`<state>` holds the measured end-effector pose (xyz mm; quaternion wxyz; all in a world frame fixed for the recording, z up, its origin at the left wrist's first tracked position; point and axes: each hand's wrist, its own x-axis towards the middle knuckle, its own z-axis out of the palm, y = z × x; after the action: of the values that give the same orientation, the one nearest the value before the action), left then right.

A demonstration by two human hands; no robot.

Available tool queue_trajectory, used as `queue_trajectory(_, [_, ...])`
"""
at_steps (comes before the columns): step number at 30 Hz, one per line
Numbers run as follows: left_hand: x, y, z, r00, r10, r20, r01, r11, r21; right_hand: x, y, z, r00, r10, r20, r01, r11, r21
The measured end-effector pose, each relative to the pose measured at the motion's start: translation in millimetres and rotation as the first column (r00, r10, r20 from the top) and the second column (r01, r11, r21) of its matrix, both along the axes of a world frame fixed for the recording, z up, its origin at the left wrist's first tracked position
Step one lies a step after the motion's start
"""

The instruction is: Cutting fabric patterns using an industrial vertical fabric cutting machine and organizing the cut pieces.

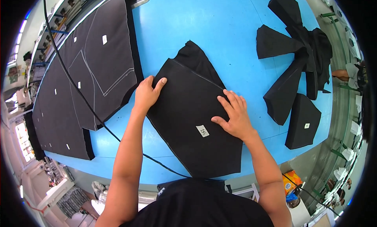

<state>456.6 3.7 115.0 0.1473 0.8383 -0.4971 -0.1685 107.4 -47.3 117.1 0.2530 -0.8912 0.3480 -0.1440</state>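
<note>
A cut black fabric piece (192, 105) lies on the blue table in front of me, wide in the middle and narrowing toward a far tip. A pale chalk line crosses its upper part, and a small white paper label (202, 131) rests on it. At its left edge is my left hand (148, 94), thumb apart from the fingers and its tip on the cloth. My right hand (235, 117) lies on the right side of the piece with fingers spread, touching the fabric near the end of the chalk line. Neither hand grips anything visible.
Left on the blue table (176, 19) lies a thick black fabric stack (102, 66) with chalk outlines and white labels. A black cable (90, 105) runs across it and under my left forearm. To the right are piled black cut pieces (298, 58) and a labelled block (303, 123).
</note>
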Motion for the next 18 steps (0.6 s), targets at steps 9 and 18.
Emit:
queue_trajectory(9, [-26.2,-34.3,16.9,0.958,-0.26,0.12,0.284,0.908,-0.308,82.4,-121.3,-6.8,0.98,0.189,-0.059,-0.196,0.968,-0.158])
queue_trajectory(18, [-32.9,-46.6,-1.7,0.961,-0.249,0.122,0.266,0.951,-0.157,96.6,-149.7,-63.0,0.936,0.292,-0.195,-0.335,0.909,-0.249])
